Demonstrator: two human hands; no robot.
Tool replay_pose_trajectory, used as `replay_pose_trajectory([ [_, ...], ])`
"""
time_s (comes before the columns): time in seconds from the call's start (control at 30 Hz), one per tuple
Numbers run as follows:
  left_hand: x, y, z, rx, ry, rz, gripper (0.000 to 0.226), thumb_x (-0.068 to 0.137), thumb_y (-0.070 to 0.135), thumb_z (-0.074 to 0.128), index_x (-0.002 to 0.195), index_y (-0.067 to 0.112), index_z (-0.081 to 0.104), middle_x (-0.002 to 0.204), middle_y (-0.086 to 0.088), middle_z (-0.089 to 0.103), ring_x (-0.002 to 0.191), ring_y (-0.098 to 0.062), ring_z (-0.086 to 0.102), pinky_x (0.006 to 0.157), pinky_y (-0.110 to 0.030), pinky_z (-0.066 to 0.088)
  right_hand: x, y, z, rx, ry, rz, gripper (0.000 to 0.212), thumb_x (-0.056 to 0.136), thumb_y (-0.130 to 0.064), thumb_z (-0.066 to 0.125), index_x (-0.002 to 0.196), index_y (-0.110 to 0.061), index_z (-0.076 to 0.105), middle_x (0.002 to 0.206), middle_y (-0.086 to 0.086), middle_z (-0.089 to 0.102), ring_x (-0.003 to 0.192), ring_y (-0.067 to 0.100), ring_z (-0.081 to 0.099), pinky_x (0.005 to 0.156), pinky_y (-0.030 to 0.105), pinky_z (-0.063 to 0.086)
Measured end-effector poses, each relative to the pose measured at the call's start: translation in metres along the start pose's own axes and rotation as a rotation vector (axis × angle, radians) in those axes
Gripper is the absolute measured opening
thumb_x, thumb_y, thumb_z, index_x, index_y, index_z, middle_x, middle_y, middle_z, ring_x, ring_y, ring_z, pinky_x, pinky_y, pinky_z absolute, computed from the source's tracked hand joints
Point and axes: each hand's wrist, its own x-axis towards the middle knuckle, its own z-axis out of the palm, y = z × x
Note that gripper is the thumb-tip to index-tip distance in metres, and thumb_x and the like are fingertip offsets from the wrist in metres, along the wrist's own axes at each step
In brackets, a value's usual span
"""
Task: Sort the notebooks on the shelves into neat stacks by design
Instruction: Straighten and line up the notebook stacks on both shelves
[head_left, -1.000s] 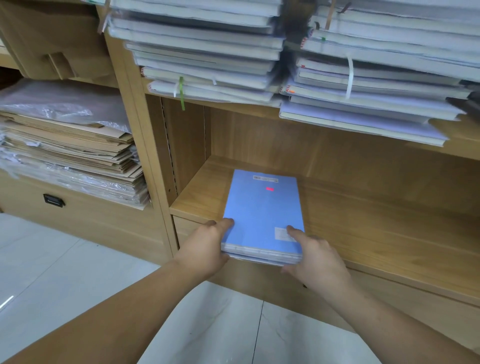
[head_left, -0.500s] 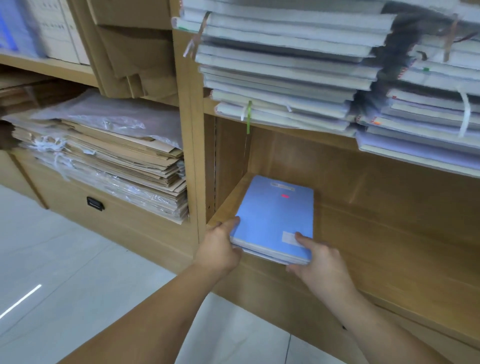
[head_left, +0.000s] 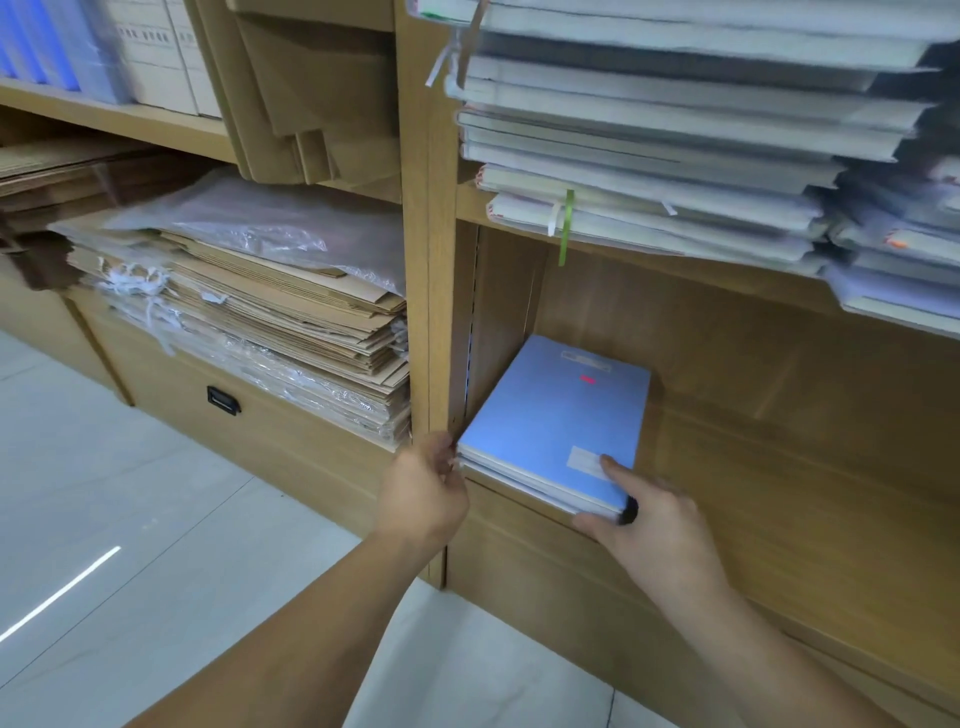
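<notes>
A small stack of blue notebooks (head_left: 556, 415) lies flat in the left corner of the lower wooden shelf (head_left: 753, 467), close to the upright side panel. My left hand (head_left: 423, 493) touches the stack's near left corner with curled fingers. My right hand (head_left: 647, 512) grips the near right corner, thumb on the top cover by a white label. On the shelf above lie leaning piles of grey and white notebooks (head_left: 649, 135), one with a green ribbon (head_left: 566, 226).
The left bay holds brown paper bags (head_left: 270, 312) under clear plastic. Above them stand folded brown bags (head_left: 311, 88), white boxes (head_left: 166, 57) and blue folders. More pale notebooks (head_left: 898, 260) overhang the upper shelf at right. A drawer handle (head_left: 223, 400) sits below; tiled floor (head_left: 130, 545) lies underneath.
The blue stack has slid left into the corner by the side panel, both hands moving with it. The view has panned left, so more of the left bay shows.
</notes>
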Motion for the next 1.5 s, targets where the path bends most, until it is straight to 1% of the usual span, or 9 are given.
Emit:
replay_pose_trajectory([
  [0.2, -0.01, 0.003, -0.004, -0.144, -0.08, -0.117, 0.044, 0.099, 0.004, 0.055, 0.142, 0.014, 0.055, 0.128, 0.006, 0.066, 0.113, -0.002, 0.059, 0.101, -0.017, 0.044, -0.002, -0.008, -0.004, -0.184, -0.017, 0.031, 0.073, 0.076, -0.069, 0.074, 0.142, -0.046, 0.052, 0.083, -0.006, 0.068, 0.091, 0.021, 0.066, 0.071, 0.035, 0.057],
  [0.33, -0.01, 0.002, -0.001, -0.125, -0.121, -0.11, 0.055, 0.094, -0.006, 0.048, 0.136, 0.029, 0.057, 0.097, 0.039, 0.058, 0.091, 0.023, 0.056, 0.083, 0.001, 0.039, -0.002, -0.014, -0.002, -0.186, 0.005, 0.028, 0.072, 0.076, -0.066, 0.076, 0.141, -0.043, 0.055, 0.073, -0.004, 0.059, 0.086, 0.023, 0.066, 0.068, 0.035, 0.057],
  [0.47, -0.012, 0.004, 0.001, -0.102, -0.179, -0.131, 0.067, 0.094, 0.006, 0.053, 0.157, 0.026, 0.036, 0.134, 0.018, 0.058, 0.121, 0.005, 0.048, 0.095, -0.014, 0.04, -0.001, -0.012, 0.002, -0.12, 0.035, 0.034, 0.075, 0.071, -0.069, 0.078, 0.139, -0.043, 0.058, 0.076, -0.003, 0.063, 0.083, 0.022, 0.064, 0.071, 0.037, 0.057],
  [0.67, -0.011, 0.003, 0.003, -0.096, -0.182, -0.145, 0.07, 0.09, 0.012, 0.057, 0.156, 0.03, 0.038, 0.136, 0.018, 0.06, 0.124, 0.0, 0.054, 0.098, -0.018, 0.044, 0.001, -0.001, -0.004, 0.042, 0.016, 0.022, 0.074, 0.072, -0.063, 0.081, 0.137, -0.035, 0.062, 0.097, -0.009, 0.075, 0.1, 0.017, 0.068, 0.085, 0.035, 0.057],
  [0.8, -0.014, 0.011, 0.005, -0.131, -0.185, -0.142, 0.063, 0.088, 0.01, 0.06, 0.139, 0.044, 0.051, 0.113, 0.029, 0.067, 0.096, 0.012, 0.059, 0.077, -0.011, 0.047, 0.0, 0.004, -0.003, 0.138, -0.023, 0.062, 0.048, 0.073, -0.054, 0.082, 0.114, -0.033, 0.068, 0.093, -0.02, 0.075, 0.092, 0.006, 0.07, 0.079, 0.032, 0.058],
  [1.0, -0.019, 0.021, 0.008, -0.159, -0.182, -0.15, 0.035, 0.088, 0.012, 0.064, 0.102, 0.043, 0.055, 0.099, 0.026, 0.065, 0.089, 0.01, 0.061, 0.074, -0.014, 0.05, 0.006, 0.001, -0.005, 0.053, 0.016, 0.134, 0.041, 0.076, -0.052, 0.08, 0.105, -0.027, 0.064, 0.09, -0.013, 0.072, 0.089, 0.021, 0.068, 0.072, 0.036, 0.058],
  [1.1, -0.017, 0.025, 0.011, -0.118, -0.184, -0.103, 0.04, 0.087, 0.013, 0.061, 0.119, 0.036, 0.061, 0.095, 0.025, 0.071, 0.082, 0.007, 0.065, 0.064, -0.009, 0.047, 0.006, 0.004, -0.008, 0.059, 0.003, 0.151, 0.037, 0.076, -0.047, 0.081, 0.103, -0.026, 0.066, 0.086, -0.012, 0.072, 0.084, 0.021, 0.068, 0.071, 0.035, 0.058],
  [1.23, -0.013, 0.028, 0.014, -0.119, -0.224, -0.152, 0.066, 0.085, 0.015, 0.06, 0.145, 0.041, 0.048, 0.1, 0.025, 0.071, 0.087, 0.001, 0.068, 0.071, -0.015, 0.054, 0.005, -0.002, -0.01, 0.084, 0.019, 0.167, 0.031, 0.074, -0.04, 0.084, 0.094, -0.022, 0.067, 0.084, -0.013, 0.071, 0.083, 0.02, 0.066, 0.068, 0.031, 0.055],
  [1.5, -0.014, 0.02, 0.02, -0.175, -0.204, -0.161, 0.078, 0.082, 0.009, 0.058, 0.147, 0.048, 0.041, 0.077, 0.007, 0.074, 0.065, -0.009, 0.066, 0.064, -0.021, 0.055, -0.006, -0.01, -0.006, 0.155, 0.051, 0.213, 0.034, 0.071, -0.039, 0.086, 0.091, -0.019, 0.067, 0.082, -0.01, 0.071, 0.089, 0.025, 0.064, 0.075, 0.035, 0.055],
])
